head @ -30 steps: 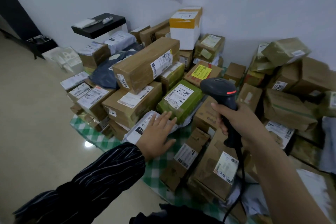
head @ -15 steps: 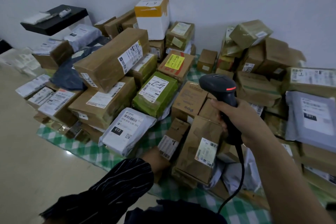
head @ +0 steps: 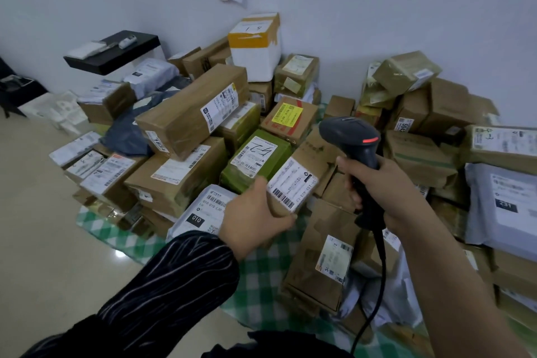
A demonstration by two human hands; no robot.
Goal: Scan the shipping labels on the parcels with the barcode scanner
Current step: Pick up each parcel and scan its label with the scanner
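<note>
Fig.: L hand is gripping a small cardboard parcel by its near end, holding it over the parcel pile w/ shipping label facing up. R hand is clenching the black barcode scanner by its handle, scanner head just beside the parcel, red light glowing. Pile is lying on a green-checked cloth.

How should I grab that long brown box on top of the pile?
Probably take the long brown box across its narrow width near the middle, reaching down from above. It lies on top of other parcels, so its top and near side are free; the far side is hidden. Keep fingers off the white label at its right end.
</note>
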